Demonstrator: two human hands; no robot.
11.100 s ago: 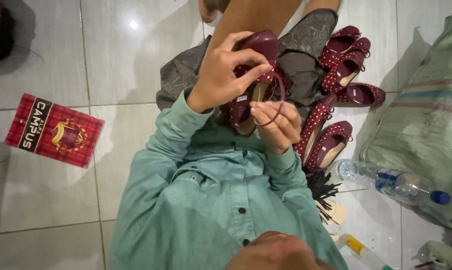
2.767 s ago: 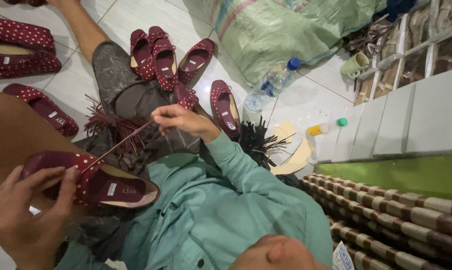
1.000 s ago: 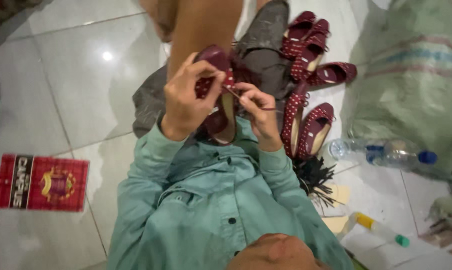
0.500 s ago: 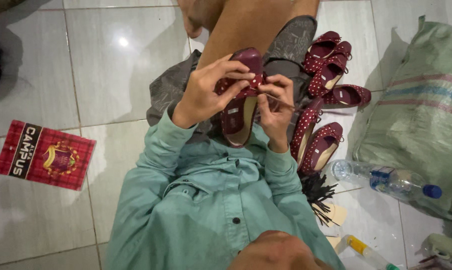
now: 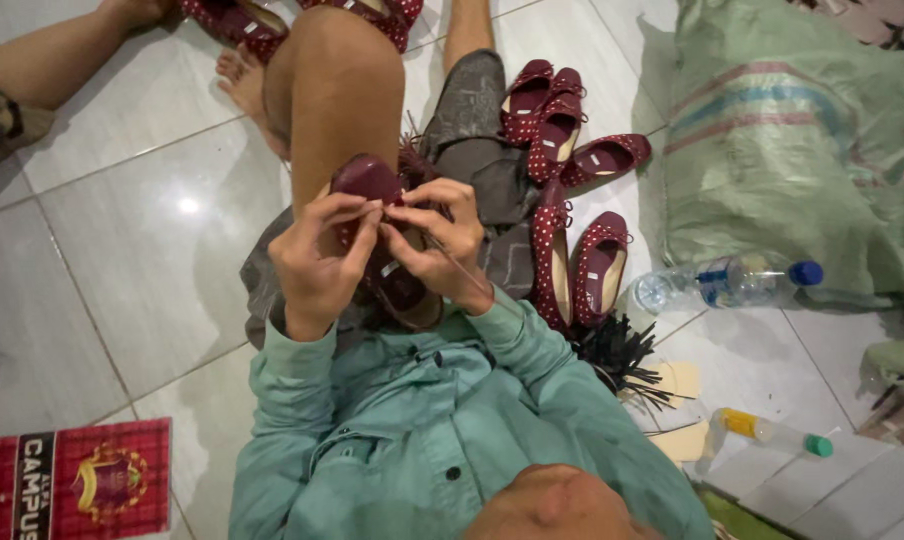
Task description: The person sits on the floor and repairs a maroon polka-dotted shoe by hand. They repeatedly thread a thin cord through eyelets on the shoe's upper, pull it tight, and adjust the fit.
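1. Head view, looking down: person seated on a pale glossy tiled floor (image 5: 122, 250), wearing a light green button shirt (image 5: 442, 420), one bare knee (image 5: 337, 60) raised.
2. Dark maroon flat shoe with white dots (image 5: 372, 185) sits over the lap against the raised leg, between both hands.
3. Left hand (image 5: 322, 265): fingers curled round the shoe's near side, thumb and forefinger pressed together at its upper edge.
4. Right hand (image 5: 437, 240): fingertips pinched together on the same edge, touching the left fingertips. A thin dark thread (image 5: 472, 280) runs from this pinch toward the wrist; whether a needle is held cannot be told.
5. Just right of the thigh: cluster of matching maroon dotted flats (image 5: 567, 200) on the floor, some overlapping.
6. Beyond them: large green woven sack (image 5: 802, 150); clear plastic water bottle with blue cap (image 5: 727, 285) lying beside it.
7. Near the right elbow: bundle of dark tassels (image 5: 612, 355); small bottle with green cap (image 5: 767, 432) lying further right.
8. Lower left: red printed book (image 5: 77, 490) flat on the floor.
9. Top left: another person's bare leg (image 5: 62, 60).
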